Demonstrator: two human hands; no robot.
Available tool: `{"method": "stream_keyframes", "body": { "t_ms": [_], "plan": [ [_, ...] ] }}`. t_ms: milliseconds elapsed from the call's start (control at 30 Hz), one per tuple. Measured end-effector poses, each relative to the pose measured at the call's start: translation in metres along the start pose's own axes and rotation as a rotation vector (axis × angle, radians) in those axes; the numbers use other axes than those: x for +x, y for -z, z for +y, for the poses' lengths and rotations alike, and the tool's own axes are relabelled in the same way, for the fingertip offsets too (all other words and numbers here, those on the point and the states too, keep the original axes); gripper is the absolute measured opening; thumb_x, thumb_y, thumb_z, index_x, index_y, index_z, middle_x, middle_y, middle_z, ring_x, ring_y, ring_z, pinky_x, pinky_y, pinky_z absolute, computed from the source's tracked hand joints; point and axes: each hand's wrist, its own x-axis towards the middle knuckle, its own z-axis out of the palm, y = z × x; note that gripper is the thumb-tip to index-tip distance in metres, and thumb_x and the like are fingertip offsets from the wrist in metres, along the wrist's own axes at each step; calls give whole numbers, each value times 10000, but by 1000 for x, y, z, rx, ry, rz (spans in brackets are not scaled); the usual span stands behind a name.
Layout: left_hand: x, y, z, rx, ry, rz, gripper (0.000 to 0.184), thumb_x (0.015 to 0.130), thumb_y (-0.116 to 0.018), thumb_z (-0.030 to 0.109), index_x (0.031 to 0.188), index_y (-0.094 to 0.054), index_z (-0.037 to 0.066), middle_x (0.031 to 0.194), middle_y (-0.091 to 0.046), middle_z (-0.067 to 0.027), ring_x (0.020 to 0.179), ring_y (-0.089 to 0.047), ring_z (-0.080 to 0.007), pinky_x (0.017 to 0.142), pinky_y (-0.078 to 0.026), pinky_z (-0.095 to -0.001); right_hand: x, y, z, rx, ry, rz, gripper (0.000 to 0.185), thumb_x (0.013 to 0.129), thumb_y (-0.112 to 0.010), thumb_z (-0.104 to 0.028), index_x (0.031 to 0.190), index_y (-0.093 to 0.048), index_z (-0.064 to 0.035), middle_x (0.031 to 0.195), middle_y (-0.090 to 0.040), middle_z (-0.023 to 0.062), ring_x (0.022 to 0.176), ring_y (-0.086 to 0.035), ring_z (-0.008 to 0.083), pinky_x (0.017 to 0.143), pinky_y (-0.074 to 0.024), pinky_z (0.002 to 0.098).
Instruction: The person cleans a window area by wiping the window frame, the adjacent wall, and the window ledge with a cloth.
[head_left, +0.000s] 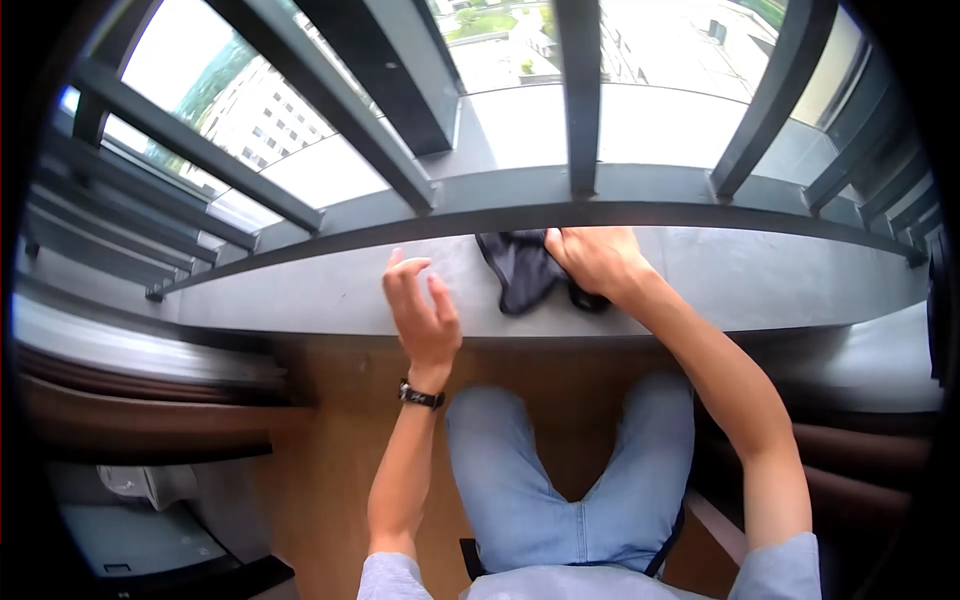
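The dark cloth (522, 270) lies on the grey ledge (755, 285), just above the middle of the frame and partly hidden by the railing (490, 200). The right hand (598, 262) is nearer, resting over the cloth's right side and touching it. Its fingers are mostly out of sight, so whether it grips the cloth or only presses on it cannot be told. The left hand (421, 312) is raised to the left of the cloth, apart from it, with fingers loosely curled and well parted, holding nothing that shows; a dark watch (421, 394) circles that wrist. From the left hand, the cloth lies to the right and slightly higher in the frame. The cloth is crumpled, with one flap pointing toward the bottom of the frame; its full long axis is hidden. No container can be made out beside the cloth.
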Motion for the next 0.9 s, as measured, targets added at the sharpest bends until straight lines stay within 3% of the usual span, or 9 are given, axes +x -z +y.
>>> {"method": "stream_keyframes", "body": {
  "t_ms": [133, 200, 267, 433, 667, 733, 767, 800, 900],
  "plan": [
    [1, -3, 2, -11, -32, 41, 201, 904, -505, 72, 1088, -555, 8, 1084, -542, -193, 1189, -515, -433, 987, -417, -498, 27, -18, -18, -251, 140, 268, 268, 899, -562, -212, 993, -714, -12, 1031, -699, 166, 1006, -647, 364, 916, -491, 472],
    [0, -3, 2, -7, -15, 19, 189, 905, -507, 80, 1071, -561, 9, 1082, -546, -192, 1159, -525, -430, 970, -425, -498, 30, -12, -19, 134, 4, 160, 243, 881, -571, -177, 960, -714, 3, 1025, -693, 183, 982, -646, 369, 889, -499, 461],
    [0, -5, -2, 1, -18, 56, 175, 906, -508, 79, 1054, -566, 8, 1072, -552, -191, 1137, -535, -424, 954, -432, -498, 24, -18, -27, 223, 119, 523, 296, 891, -586, -284, 979, -717, -33, 994, -694, 200, 972, -643, 373, 879, -492, 462],
    [-1, 0, 1, -139, -9, 69, 164, 921, -504, 69, 1052, -576, 2, 1068, -582, -193, 1123, -546, -398, 971, -424, -467, 36, -19, -56, 174, 17, 245, 379, 894, -614, -389, 872, -704, -21, 804, -693, 165, 805, -666, 356, 782, -505, 465],
    [10, 23, -38, 87, -34, 99, 228, 937, -451, 53, 1123, -570, -2, 1125, -564, -186, 1186, -524, -394, 988, -415, -452, 10, -24, -64, 79, 272, 366, 321, 863, -657, -259, 601, -601, -82, 583, -608, 134, 603, -644, 290, 615, -502, 425],
    [6, 20, -38, -16, 10, 32, 246, 947, -431, 60, 1147, -557, -6, 1151, -556, -189, 1211, -510, -402, 990, -412, -454, 76, -53, -50, -90, 445, 382, 195, 903, -615, -198, 799, -694, -53, 701, -663, 137, 603, -631, 319, 632, -519, 433],
    [5, 23, -40, -9, 11, 50, 249, 953, -423, 61, 1154, -551, -11, 1154, -557, -195, 1205, -513, -398, 987, -413, -452, 92, -46, -57, 291, 237, 286, 137, 907, -615, -158, 909, -698, -50, 778, -680, 123, 631, -618, 307, 617, -506, 421],
    [7, 24, -42, -2, 9, 74, 252, 959, -415, 62, 1161, -546, -16, 1158, -558, -201, 1198, -515, -393, 985, -415, -451, 102, -46, -50, 161, 547, 685, 132, 914, -615, -161, 919, -686, -49, 772, -668, 117, 638, -602, 306, 629, -501, 416],
    [7, 27, -38, -54, -9, 96, 242, 971, -407, 69, 1138, -557, -23, 1139, -568, -199, 1177, -533, -383, 972, -425, -443, 93, -65, -65, 240, 384, 445, 147, 882, -647, -189, 843, -665, -48, 708, -644, 129, 600, -597, 328, 644, -502, 426]
  ]
}}
